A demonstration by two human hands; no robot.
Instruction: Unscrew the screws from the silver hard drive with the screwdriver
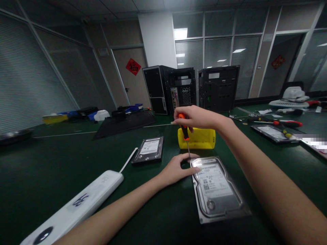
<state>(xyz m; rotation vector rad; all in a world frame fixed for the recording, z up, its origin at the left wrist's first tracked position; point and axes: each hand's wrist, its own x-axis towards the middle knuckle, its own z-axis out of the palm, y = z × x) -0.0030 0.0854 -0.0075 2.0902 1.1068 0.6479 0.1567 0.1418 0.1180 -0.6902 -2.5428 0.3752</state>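
A silver hard drive (pixel 217 189) lies label up on the green table in front of me. My right hand (pixel 195 117) is closed round the top of an orange-and-black screwdriver (pixel 184 131), held upright with its thin shaft reaching down to the drive's far left corner. My left hand (pixel 178 168) rests at that same corner, thumb and fingers pinched close around the shaft's tip and touching the drive's edge. Behind the screwdriver stands a yellow plastic tray (pixel 198 139).
A second hard drive (pixel 149 149) lies to the left, with a white power strip (pixel 76 207) and its cable nearer me. Two open black computer cases (pixel 194 88) stand at the back. A third drive (pixel 274 132) and red-handled tools (pixel 287 123) lie at right.
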